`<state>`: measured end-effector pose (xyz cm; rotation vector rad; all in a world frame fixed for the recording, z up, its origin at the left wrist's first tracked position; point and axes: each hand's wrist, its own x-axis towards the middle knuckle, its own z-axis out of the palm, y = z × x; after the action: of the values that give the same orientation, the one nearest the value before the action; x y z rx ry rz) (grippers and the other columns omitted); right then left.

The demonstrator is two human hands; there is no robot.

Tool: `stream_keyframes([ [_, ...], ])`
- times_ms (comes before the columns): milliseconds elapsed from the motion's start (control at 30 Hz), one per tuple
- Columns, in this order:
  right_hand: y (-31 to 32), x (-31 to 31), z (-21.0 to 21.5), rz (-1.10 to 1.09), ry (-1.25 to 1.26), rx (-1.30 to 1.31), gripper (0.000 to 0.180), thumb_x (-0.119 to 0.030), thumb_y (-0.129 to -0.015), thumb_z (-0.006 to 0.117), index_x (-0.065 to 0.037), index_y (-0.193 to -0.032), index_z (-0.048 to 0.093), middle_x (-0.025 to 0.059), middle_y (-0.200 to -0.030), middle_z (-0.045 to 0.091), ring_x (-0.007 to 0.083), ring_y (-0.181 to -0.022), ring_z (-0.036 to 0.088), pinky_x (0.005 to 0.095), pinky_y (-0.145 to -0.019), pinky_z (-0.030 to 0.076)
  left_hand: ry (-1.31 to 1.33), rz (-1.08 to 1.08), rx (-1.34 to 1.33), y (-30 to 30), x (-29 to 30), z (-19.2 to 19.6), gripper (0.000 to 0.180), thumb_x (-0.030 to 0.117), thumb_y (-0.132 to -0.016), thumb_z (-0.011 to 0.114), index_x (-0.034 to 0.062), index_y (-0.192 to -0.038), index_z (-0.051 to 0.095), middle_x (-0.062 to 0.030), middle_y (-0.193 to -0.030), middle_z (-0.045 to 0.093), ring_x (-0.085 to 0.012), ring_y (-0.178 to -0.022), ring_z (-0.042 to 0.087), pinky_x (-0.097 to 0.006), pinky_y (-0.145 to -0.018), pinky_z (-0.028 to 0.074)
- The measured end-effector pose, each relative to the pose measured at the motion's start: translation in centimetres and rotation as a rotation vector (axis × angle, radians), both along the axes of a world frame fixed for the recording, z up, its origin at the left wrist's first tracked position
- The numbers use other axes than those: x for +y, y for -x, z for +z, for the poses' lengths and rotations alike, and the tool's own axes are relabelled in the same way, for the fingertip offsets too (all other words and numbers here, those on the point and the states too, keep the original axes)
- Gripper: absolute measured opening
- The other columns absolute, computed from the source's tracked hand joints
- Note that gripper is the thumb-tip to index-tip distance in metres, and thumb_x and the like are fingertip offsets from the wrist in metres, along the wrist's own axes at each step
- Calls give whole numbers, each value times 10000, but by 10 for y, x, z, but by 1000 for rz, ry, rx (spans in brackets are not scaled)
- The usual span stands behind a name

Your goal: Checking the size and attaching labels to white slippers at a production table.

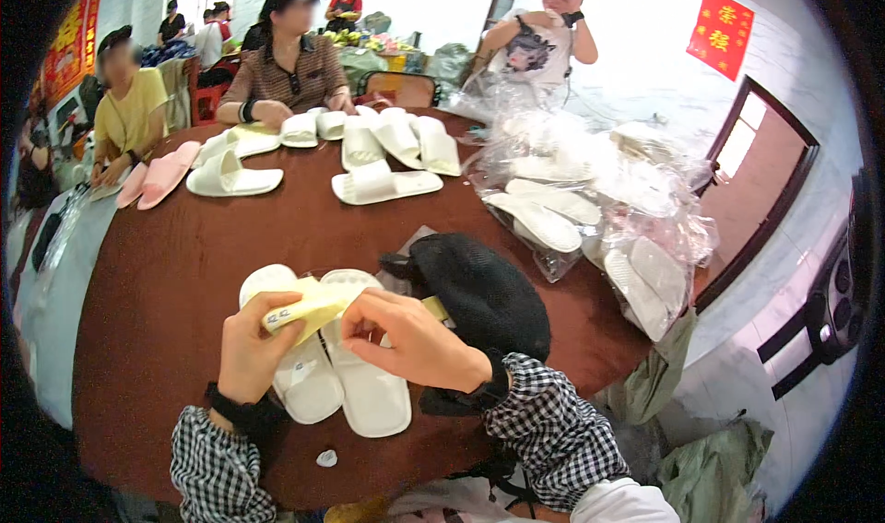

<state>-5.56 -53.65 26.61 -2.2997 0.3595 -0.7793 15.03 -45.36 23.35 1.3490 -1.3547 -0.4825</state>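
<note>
My left hand is closed around a folded yellow label sheet with small blue print. My right hand is closed in a pinch at the sheet's right end; what lies between its fingertips is too small to make out. Beneath both hands lies a pair of white slippers, soles toward me, their upper parts partly covered by the hands and sheet. A yellow piece shows just right of my right hand; I cannot tell whether it belongs to the sheet.
A black cap lies right of my hands on the brown table. Further off are several white slippers, pink slippers and a heap of bagged slippers. A white scrap lies near the front edge. People sit across.
</note>
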Motion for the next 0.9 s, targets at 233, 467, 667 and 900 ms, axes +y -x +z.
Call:
stream_keyframes([
  [233,27,4,4,74,-82,222,116,-60,-822,621,3,-876,541,94,-826,591,205,-713,584,310,-600,465,-66,-164,254,1,-4,-2,283,-19,-831,628,-28,-1112,607,-72,-1018,651,-107,-891,616,-235,-753,506],
  [467,37,-2,-12,68,-129,334,165,-93,-802,607,32,-910,594,183,-824,639,318,-776,638,376,-707,499,-191,-236,323,-8,-2,3,298,-3,-828,620,-32,-1123,599,-70,-1024,637,-103,-908,598,-237,-794,487],
  [667,43,-12,-14,20,-131,437,160,-92,-863,616,33,-951,566,143,-779,655,203,-705,662,315,-660,511,-185,-270,379,-16,-9,3,314,49,-840,611,-20,-1145,590,-63,-1069,634,-111,-956,599,-251,-869,463],
  [900,26,-6,-13,62,-118,505,178,-124,-847,610,29,-931,577,199,-818,653,332,-778,656,384,-708,509,-191,-282,426,-26,-6,1,324,37,-858,598,-2,-1179,574,-77,-1110,646,-100,-967,617,-242,-883,472],
])
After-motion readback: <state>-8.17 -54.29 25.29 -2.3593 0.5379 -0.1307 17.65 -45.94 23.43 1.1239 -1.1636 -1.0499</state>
